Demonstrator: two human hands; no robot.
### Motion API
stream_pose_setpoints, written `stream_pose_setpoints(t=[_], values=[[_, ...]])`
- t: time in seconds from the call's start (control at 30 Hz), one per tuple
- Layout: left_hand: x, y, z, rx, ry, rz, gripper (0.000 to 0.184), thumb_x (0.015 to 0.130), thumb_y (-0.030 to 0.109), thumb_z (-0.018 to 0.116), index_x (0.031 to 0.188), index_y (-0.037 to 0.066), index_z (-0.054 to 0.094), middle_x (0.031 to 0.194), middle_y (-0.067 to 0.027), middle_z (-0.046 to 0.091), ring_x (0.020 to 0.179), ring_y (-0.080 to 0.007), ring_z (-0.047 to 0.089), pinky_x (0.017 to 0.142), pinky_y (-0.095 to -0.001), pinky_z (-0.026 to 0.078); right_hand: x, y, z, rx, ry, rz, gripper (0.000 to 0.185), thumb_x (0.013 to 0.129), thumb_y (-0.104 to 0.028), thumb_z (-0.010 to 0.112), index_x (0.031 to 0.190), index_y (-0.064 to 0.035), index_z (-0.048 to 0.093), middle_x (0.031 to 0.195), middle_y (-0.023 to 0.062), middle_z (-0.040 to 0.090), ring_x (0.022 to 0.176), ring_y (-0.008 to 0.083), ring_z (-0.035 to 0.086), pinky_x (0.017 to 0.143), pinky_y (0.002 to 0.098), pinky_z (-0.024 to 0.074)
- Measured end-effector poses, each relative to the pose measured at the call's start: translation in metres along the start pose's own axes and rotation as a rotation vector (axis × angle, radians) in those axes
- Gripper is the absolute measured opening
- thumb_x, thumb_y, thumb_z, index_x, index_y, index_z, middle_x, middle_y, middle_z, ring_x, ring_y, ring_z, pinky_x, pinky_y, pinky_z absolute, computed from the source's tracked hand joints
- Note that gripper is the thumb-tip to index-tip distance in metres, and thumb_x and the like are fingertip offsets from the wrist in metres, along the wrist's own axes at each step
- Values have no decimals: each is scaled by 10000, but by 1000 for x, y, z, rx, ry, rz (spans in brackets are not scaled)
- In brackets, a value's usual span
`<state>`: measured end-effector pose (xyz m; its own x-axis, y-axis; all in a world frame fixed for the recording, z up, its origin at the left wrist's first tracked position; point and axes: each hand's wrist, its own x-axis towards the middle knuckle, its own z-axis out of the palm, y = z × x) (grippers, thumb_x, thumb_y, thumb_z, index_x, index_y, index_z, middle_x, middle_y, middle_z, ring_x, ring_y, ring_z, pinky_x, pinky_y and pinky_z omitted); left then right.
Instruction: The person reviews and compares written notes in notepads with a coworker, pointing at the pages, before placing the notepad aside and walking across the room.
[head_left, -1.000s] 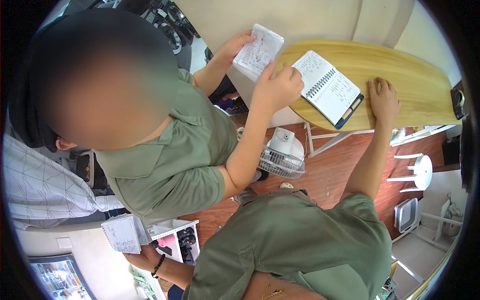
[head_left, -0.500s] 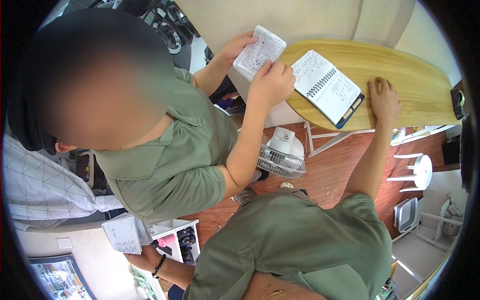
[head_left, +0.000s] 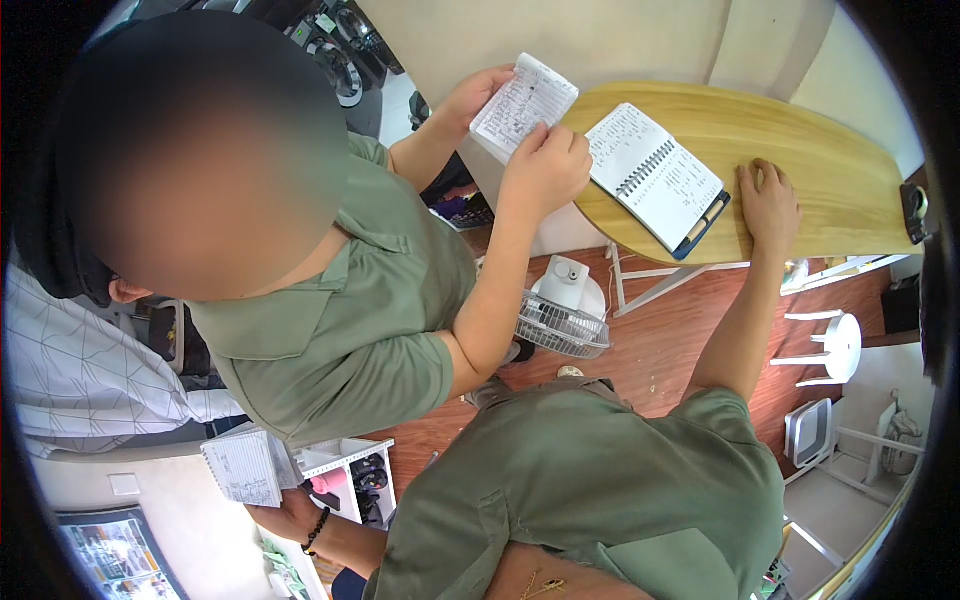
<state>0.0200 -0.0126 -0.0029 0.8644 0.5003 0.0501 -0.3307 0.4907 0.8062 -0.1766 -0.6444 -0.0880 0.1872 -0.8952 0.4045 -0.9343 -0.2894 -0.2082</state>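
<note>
Left hand [head_left: 288,516] is gripping a lined paper pad [head_left: 240,470]; right hand [head_left: 770,205] is resting unclenched on the wood-grain tabletop [head_left: 840,170], near its curved edge.

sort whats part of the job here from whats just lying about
Likely part of the job:
- notebook held in the left hand
- open spiral notebook on the wooden table, near the right hand
- small notepad held by the other person

Apparently just lying about:
- fan on the floor
- white stool
</note>
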Motion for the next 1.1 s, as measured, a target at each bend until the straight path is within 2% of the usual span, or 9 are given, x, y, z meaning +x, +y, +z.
stream_pose_setpoints(t=[0.37,0.57,1.1], values=[[7,-4,-5,35,-5,28,372,967,158,378,1244,-77,459,1242,-198,530,1121,-299,540,984,-420,444,0,0,1,-9,17,-6,426,845,-485,547,1132,-181,624,1236,75,572,1165,275,510,942,487,383],[-1,-6,6,77,32,27,384,971,157,357,1259,-82,439,1262,-208,514,1145,-319,523,1004,-454,423,1,1,3,-8,4,-2,433,846,-489,543,1147,-187,617,1245,73,566,1174,275,503,947,484,379],[1,-3,1,23,34,14,386,973,162,361,1265,-79,434,1263,-213,508,1155,-324,513,998,-464,426,1,1,2,-15,-16,5,432,854,-485,536,1158,-188,612,1254,73,558,1181,273,497,952,478,374]])
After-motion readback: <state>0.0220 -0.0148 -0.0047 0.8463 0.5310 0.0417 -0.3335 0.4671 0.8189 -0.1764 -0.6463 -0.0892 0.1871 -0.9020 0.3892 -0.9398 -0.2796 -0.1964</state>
